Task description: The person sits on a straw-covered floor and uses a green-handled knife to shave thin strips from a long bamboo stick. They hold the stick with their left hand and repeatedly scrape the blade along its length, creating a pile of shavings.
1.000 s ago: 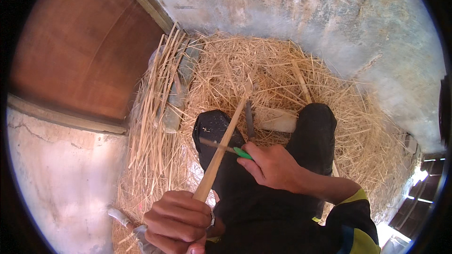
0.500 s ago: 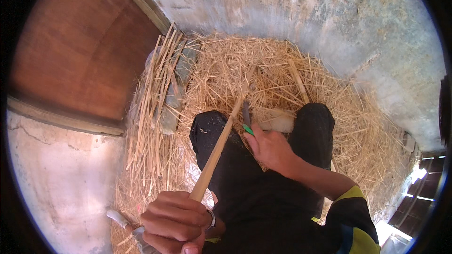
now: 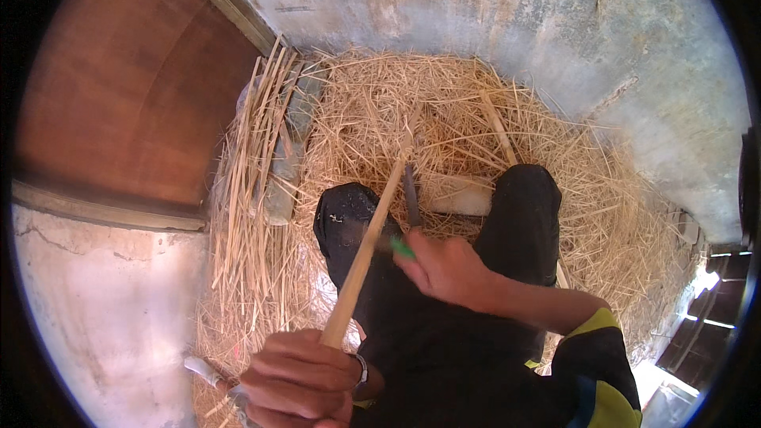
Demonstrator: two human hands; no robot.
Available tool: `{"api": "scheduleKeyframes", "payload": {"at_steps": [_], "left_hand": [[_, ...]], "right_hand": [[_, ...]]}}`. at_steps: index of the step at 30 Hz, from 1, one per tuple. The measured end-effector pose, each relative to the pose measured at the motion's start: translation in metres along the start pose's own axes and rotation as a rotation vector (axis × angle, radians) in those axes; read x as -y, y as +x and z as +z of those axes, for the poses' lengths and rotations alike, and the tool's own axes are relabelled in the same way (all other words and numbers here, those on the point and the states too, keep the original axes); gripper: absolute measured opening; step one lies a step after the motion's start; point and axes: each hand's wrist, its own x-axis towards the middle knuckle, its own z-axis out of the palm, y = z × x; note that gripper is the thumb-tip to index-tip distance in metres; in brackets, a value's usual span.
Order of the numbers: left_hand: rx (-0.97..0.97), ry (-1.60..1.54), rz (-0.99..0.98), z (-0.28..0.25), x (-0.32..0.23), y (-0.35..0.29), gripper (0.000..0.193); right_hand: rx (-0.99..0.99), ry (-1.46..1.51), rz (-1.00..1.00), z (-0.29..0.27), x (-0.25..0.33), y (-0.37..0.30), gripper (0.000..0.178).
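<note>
My left hand (image 3: 300, 379) is closed around the near end of a long, pale bamboo strip (image 3: 358, 269). The strip slants up and away past my left knee, its far end over the straw. In my right hand (image 3: 448, 268) is a knife with a green handle (image 3: 403, 248). Its blade is smeared by motion and lies close to the strip; whether it touches cannot be made out. A dark, narrow flat piece (image 3: 411, 194) stands just right of the strip, beyond my right hand, between my knees.
Straw-like shavings (image 3: 372, 103) cover the floor up to the stained wall (image 3: 491, 8). Several thin strips (image 3: 250, 166) are heaped at the left, beside a brown door panel (image 3: 127, 87). A pale block (image 3: 460, 196) lies between my knees, and another strip (image 3: 498, 127) rests beyond my right knee.
My right hand and the green-handled knife have come nearer to me and slightly left along the strip. More of the dark flat piece shows. My left hand keeps its hold.
</note>
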Motion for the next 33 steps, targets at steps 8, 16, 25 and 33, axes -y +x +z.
{"api": "scheduleKeyframes", "payload": {"at_steps": [8,16,25,33], "left_hand": [[-0.009,0.086,-0.043,-0.001,-0.008,0.003,0.037],[-0.073,0.079,-0.040,-0.009,-0.009,0.004,0.038],[-0.251,0.229,0.059,-0.003,-0.003,-0.012,0.034],[0.027,-0.051,-0.031,-0.015,-0.001,0.004,0.042]], "right_hand": [[-0.029,0.001,-0.072,0.003,0.003,0.003,0.025],[-0.011,-0.065,-0.195,0.000,0.012,0.004,0.026],[0.061,-0.003,-0.046,-0.007,0.012,0.011,0.029],[0.059,-0.076,-0.110,-0.010,0.008,0.019,0.024]]}}
